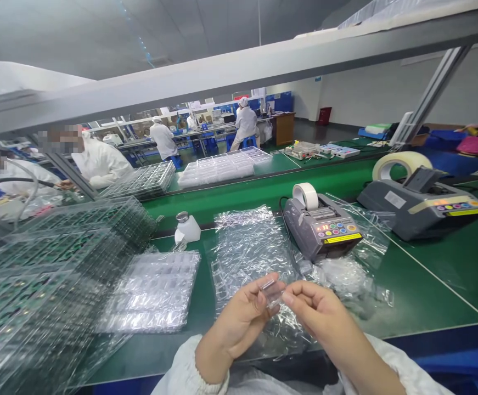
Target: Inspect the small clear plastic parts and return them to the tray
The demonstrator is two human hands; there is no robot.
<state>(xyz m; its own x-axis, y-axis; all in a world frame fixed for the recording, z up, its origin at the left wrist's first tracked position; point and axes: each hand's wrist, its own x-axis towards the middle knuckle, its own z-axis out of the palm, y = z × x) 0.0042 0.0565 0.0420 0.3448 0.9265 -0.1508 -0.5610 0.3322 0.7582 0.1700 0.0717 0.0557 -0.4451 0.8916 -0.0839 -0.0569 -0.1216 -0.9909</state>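
A small, clear, flat plastic piece (270, 293) is held up above the near part of the bench. My left hand (239, 321) has its thumb and fingers closed around the piece's left side. At the opposite edge, my right hand (325, 315) pinches with thumb and forefinger; its other fingers are curled in. Beneath both hands lies a pile of shiny clear plastic sheets (245, 247). Crumpled clear film (341, 274) is heaped just beyond the right hand.
Two tape dispensers (323, 225) (420, 200) stand at the right. A white bottle (187, 227) sits behind a stack of clear trays (156, 291). Tall tray stacks holding green boards (28, 296) fill the left. A metal beam (239, 74) crosses overhead; people in white work beyond.
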